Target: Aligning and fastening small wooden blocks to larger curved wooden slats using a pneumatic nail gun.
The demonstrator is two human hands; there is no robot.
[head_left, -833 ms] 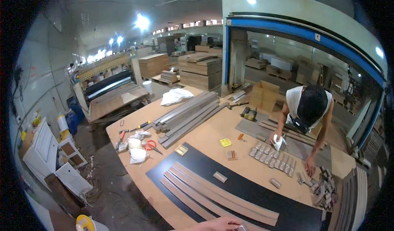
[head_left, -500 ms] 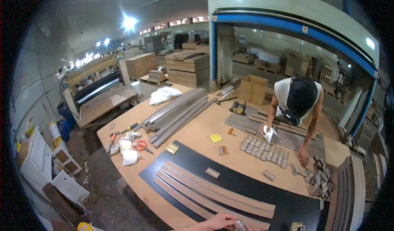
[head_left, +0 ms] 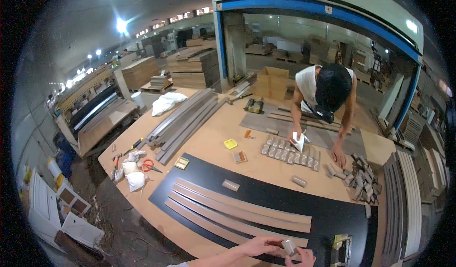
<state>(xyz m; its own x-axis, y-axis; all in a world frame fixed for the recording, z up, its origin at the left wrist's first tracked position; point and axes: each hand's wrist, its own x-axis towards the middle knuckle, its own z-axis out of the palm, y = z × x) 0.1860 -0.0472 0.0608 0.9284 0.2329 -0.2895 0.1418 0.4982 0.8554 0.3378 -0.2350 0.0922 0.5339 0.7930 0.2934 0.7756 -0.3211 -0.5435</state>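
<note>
The left hand (head_left: 259, 246) of the person comes from the lower edge and grips with its fingertips a small, shiny grey-brown block with a rounded face (head_left: 289, 246), and the right hand (head_left: 302, 259) grasps the same block from its lower right side, with the fingers bent. The block is therefore between the two hands, raised above the near edge of a flat black panel (head_left: 339, 215), which lies on a wide table with a light brown top (head_left: 256, 177). Beside the left hand, several long, thin brown strips (head_left: 242, 209) lie side by side on the panel. To the right of the hands there is an open metal frame with a yellow part (head_left: 341, 248); its exact kind I cannot tell. A second grey-brown block (head_left: 231, 185) rests on the panel, behind the strips, and a third one (head_left: 299, 181) lies on the bare table. Across the table, a co-worker in a white sleeveless top (head_left: 308, 82) bends over rows of small blocks with pale curved lines (head_left: 290, 152). One hand of this co-worker holds a white object (head_left: 298, 142) over the rows, and the other is near a loose heap of grey-brown blocks (head_left: 363, 179).
</note>
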